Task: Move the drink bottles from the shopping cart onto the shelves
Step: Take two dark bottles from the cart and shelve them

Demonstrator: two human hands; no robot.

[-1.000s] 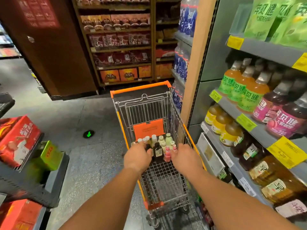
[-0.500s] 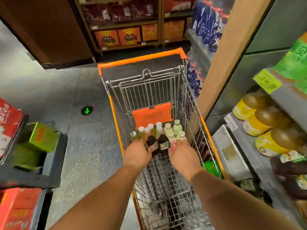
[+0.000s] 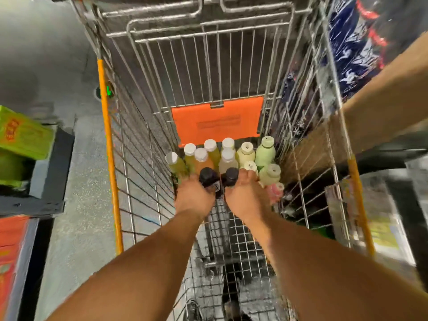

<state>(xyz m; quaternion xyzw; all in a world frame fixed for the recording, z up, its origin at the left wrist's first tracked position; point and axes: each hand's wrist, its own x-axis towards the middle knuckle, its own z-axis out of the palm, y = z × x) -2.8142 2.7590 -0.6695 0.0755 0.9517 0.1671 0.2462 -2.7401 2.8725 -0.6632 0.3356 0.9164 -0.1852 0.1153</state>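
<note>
Left fingers: my left hand (image 3: 194,197) is curled around the left dark bottle (image 3: 209,179), just under its black cap; the fingers are closed on the far side, mostly hidden by the back of my hand.
Right fingers: my right hand (image 3: 245,197) is wrapped on the right dark bottle (image 3: 229,177) in the same way; the thumb lies beside the cap, and the fingers press around the neck.
Two dark bottles: they stand upright, side by side and almost touching, at the near edge of the bottle group.
Other bottles: behind my hands stand the yellow-green and orange bottles (image 3: 202,158) with white caps, and to the right the pale green bottles (image 3: 265,152); one pink bottle (image 3: 275,192) stands just beside my right hand.
Shopping cart: all bottles stand on the wire floor at the far end of the shopping cart (image 3: 148,140), near the orange panel (image 3: 217,122).
Around the cart: on the right side, through the wire, blurred blue packages (image 3: 356,54) are seen; on the left, a green box (image 3: 23,133) lies on a dark stand beside the grey floor (image 3: 76,228).
Shelves: they are too blurred for me to tell details.
</note>
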